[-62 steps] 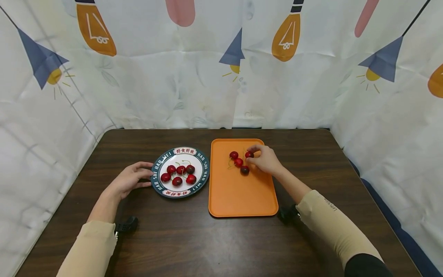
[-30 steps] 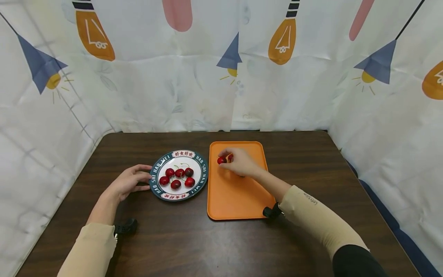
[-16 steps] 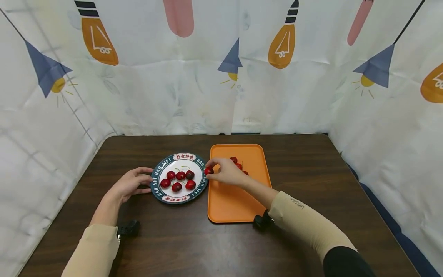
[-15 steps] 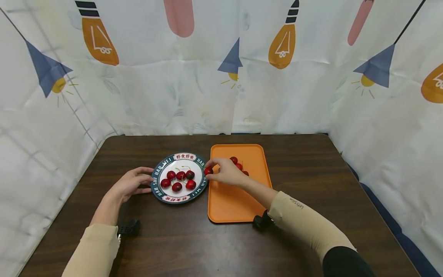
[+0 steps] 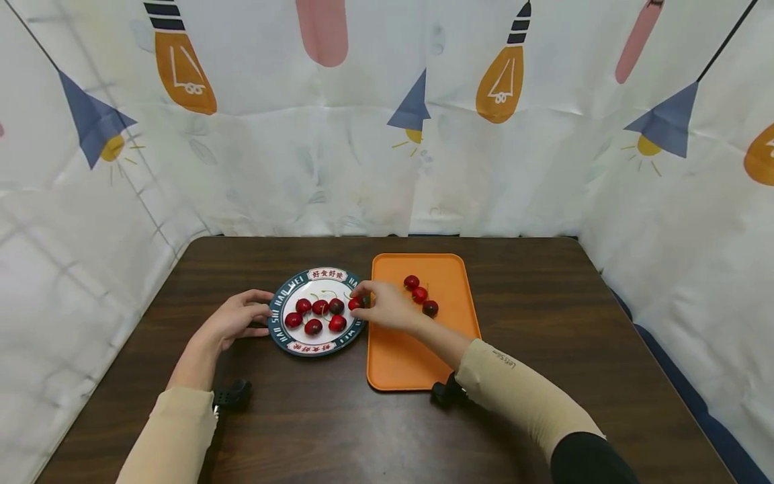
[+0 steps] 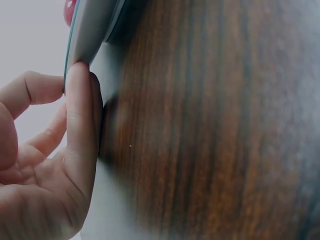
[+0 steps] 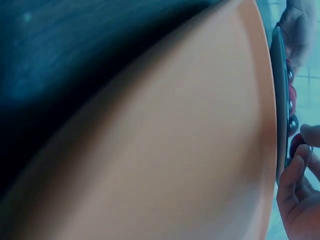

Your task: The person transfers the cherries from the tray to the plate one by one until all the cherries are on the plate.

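Observation:
A white plate (image 5: pixel 314 344) with a dark green lettered rim stands at the left, bearing several red cherries (image 5: pixel 320 307) with stems. My left hand (image 5: pixel 234 319) holds the plate's left rim; in the left wrist view one finger (image 6: pixel 45 90) meets the edge while another digit lies against the underside. My right hand (image 5: pixel 387 307) pinches a cherry (image 5: pixel 354 304) over the plate's right side. The right wrist view shows this pinched cherry (image 7: pixel 297 143) low beside the plate's edge. Three cherries (image 5: pixel 419 294) lie on the orange tray (image 5: pixel 396 363), right of the plate.
Both plate and tray stand on a dark wooden table (image 5: pixel 302 423), the tray close beside the plate. My right forearm crosses the tray's near right corner. A printed white curtain (image 5: pixel 290 168) hangs behind the table and along its sides.
My right hand has carried one cherry leftward from the tray to the plate's right side, uncovering the three cherries on the tray. My left hand stays at the plate's rim.

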A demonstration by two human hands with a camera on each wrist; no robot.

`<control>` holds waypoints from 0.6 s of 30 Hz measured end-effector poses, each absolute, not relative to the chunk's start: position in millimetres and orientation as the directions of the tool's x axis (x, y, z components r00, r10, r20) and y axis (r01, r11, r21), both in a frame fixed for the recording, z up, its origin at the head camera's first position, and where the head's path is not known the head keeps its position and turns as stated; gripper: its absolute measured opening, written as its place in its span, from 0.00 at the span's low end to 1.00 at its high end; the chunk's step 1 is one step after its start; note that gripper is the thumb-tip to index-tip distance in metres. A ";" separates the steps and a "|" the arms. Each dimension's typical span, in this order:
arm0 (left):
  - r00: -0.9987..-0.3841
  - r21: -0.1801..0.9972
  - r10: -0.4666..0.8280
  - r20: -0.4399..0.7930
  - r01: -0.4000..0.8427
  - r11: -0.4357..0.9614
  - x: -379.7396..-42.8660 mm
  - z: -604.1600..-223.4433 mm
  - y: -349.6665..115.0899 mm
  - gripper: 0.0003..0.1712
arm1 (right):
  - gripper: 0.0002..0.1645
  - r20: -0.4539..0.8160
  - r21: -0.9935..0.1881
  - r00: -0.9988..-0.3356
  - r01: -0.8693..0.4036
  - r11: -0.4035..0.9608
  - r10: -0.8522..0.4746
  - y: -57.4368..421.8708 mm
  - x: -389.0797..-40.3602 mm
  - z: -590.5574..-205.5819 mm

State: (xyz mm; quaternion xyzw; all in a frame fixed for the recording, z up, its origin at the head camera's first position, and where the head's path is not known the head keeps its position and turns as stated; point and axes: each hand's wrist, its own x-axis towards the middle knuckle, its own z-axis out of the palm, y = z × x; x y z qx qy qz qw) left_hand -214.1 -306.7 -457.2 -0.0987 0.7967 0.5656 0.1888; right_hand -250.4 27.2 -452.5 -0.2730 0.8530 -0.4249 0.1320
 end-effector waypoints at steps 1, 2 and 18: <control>-0.909 0.865 0.056 -0.412 -0.371 0.339 -214.1 -456.9 -306.8 0.32 | 0.17 0.006 -0.791 -0.819 -0.355 0.498 -0.574 25.2 -250.0 -453.2; -0.909 0.865 0.056 -0.412 -0.372 0.337 -214.1 -456.5 -307.0 0.32 | 0.18 0.006 -0.783 -0.821 -0.358 0.508 -0.570 23.1 -249.6 -453.6; -0.911 0.873 0.050 -0.408 -0.374 0.311 -214.0 -455.7 -306.4 0.31 | 0.23 -0.008 -0.753 -0.829 -0.363 0.549 -0.559 16.7 -247.3 -451.0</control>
